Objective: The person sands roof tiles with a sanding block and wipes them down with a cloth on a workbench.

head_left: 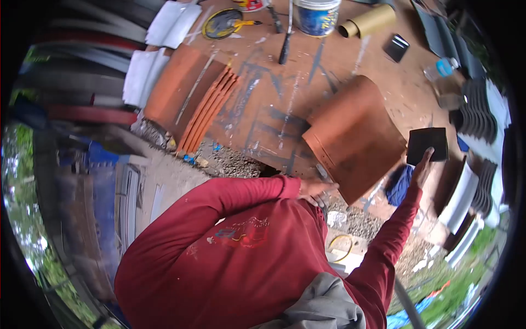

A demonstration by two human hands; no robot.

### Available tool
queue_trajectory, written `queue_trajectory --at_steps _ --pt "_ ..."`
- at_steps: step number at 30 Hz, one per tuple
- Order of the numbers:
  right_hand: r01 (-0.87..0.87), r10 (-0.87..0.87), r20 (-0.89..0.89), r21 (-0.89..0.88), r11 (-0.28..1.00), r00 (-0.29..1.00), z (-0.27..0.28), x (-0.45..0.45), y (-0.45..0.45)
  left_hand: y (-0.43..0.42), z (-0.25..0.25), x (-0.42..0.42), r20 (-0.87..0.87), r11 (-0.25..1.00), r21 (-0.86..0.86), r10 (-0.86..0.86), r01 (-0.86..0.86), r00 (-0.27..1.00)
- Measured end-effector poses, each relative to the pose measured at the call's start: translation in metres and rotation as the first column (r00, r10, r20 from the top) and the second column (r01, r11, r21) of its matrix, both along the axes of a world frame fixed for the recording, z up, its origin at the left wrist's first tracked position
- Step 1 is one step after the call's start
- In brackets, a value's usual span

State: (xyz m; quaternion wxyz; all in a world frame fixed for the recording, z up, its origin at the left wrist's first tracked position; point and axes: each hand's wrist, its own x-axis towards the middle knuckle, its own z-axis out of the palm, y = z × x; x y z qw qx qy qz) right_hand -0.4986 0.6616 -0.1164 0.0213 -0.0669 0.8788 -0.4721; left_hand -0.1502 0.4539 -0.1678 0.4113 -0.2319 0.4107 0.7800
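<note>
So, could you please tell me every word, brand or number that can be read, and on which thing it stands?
No text reads with certainty.
Bucket: yellowish lettering on its blue label, too blurred.
Red container: marks blurred and cut off by the picture's edge.
Single tile: marks near one edge, too small.
Red shirt: coloured print; I cannot tell if it holds words.

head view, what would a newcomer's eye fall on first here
Probably the broad red shirt, which fills the lower middle of the picture. Next comes the curved orange-brown tile lying on the table just beyond the left hand, with a dark square pad in the right hand to its right. Toward the upper left, a stack of similar tiles also stands out.
</note>
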Motion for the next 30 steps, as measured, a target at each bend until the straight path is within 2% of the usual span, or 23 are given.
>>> queue_trajectory --at_steps 1,2,4,5,6,7,8,10,11,12,13,14,15,17,18,20,22,24,25,27,28,29,30 --pt "-0.086 0.084 0.048 0.045 0.995 0.995 0.000 -0.022 -0.033 0.023 -0.002 -0.007 0.017 0.993 0.119 -0.011 0.009 1.000" --pt "-0.109 0.074 0.126 0.297 0.949 0.989 -0.009 -0.048 -0.044 0.036 -0.004 -0.013 0.058 0.991 0.117 0.057 -0.063 0.997" --pt "-0.311 0.207 0.328 0.307 0.900 0.922 -0.045 -0.080 -0.058 0.059 -0.006 -0.020 0.070 0.960 0.131 0.240 -0.248 0.968" --pt "-0.315 0.224 0.250 0.426 0.848 0.942 -0.058 -0.084 -0.064 0.066 -0.007 -0.023 0.086 0.959 0.129 0.244 -0.254 0.966" --pt "-0.326 0.228 0.265 0.428 0.843 0.937 -0.056 -0.072 -0.066 0.075 -0.008 -0.025 0.071 0.930 0.081 0.353 -0.358 0.933" --pt "-0.332 0.277 0.196 0.364 0.870 0.941 -0.038 -0.047 -0.077 0.083 -0.008 -0.022 0.052 0.886 0.035 0.461 -0.463 0.886" --pt "-0.343 0.321 0.121 0.298 0.891 0.939 -0.030 -0.030 -0.082 0.086 -0.012 -0.016 0.067 0.879 0.038 0.472 -0.475 0.879" --pt "-0.365 0.358 0.077 0.278 0.889 0.931 -0.041 -0.035 -0.073 0.077 -0.015 -0.012 -0.060 0.918 -0.053 0.391 -0.394 0.918" --pt "-0.378 0.349 0.147 0.327 0.866 0.926 -0.041 -0.045 -0.068 0.068 -0.010 -0.012 -0.267 0.885 -0.356 0.212 -0.301 0.940" --pt "-0.392 0.333 0.213 0.371 0.842 0.918 -0.043 -0.052 -0.063 0.056 0.005 -0.006 -0.372 0.745 -0.606 0.043 -0.278 0.927" --pt "-0.389 0.334 0.206 0.372 0.843 0.920 -0.044 -0.056 -0.058 0.045 0.021 0.000 -0.377 0.508 -0.820 -0.133 -0.264 0.917" --pt "-0.368 0.326 0.176 0.328 0.870 0.929 -0.046 -0.059 -0.053 0.036 0.030 0.008 -0.332 0.240 -0.930 -0.228 -0.278 0.915" --pt "-0.345 0.315 0.147 0.283 0.895 0.938 -0.049 -0.060 -0.046 0.026 0.041 0.015 -0.341 0.240 -0.928 -0.234 -0.285 0.910" --pt "-0.312 0.301 0.086 0.195 0.930 0.950 -0.050 -0.061 -0.036 0.013 0.058 0.027 -0.500 0.193 -0.852 -0.018 -0.487 0.866" --pt "-0.308 0.304 0.050 0.144 0.940 0.951 -0.044 -0.062 -0.044 0.007 0.056 0.032 -0.514 0.181 -0.845 -0.011 -0.504 0.858" --pt "-0.323 0.324 0.013 0.088 0.942 0.946 -0.035 -0.063 -0.064 -0.004 0.051 0.047 -0.648 0.110 -0.758 -0.017 -0.642 0.762" --pt "-0.173 0.170 -0.029 -0.131 0.976 0.985 -0.012 -0.052 -0.070 -0.025 0.060 0.057 -0.626 0.109 -0.778 -0.039 -0.619 0.779" --pt "-0.120 0.135 -0.107 0.139 0.983 0.985 0.061 0.006 -0.093 -0.050 0.068 0.054 -0.739 -0.055 -0.654 -0.166 -0.754 0.653" --pt "-0.091 0.145 -0.195 0.260 0.961 0.970 0.082 0.025 -0.097 -0.066 0.077 0.048 -0.735 -0.093 -0.640 -0.218 -0.763 0.642" --pt "-0.057 0.230 -0.464 0.358 0.932 0.856 0.116 0.072 -0.110 -0.096 0.102 0.028 -0.724 -0.201 -0.576 -0.325 -0.792 0.609" --pt "-0.038 0.246 -0.585 0.344 0.938 0.773 0.133 0.097 -0.118 -0.109 0.116 0.016 -0.713 -0.269 -0.524 -0.380 -0.808 0.589" --pt "-0.020 0.240 -0.672 0.317 0.948 0.700 0.149 0.121 -0.129 -0.126 0.140 0.005 -0.687 -0.265 -0.477 -0.483 -0.838 0.544" --pt "-0.010 0.179 -0.831 0.205 0.979 0.527 0.166 0.147 -0.146 -0.142 0.163 -0.005 -0.649 -0.264 -0.427 -0.576 -0.865 0.496"
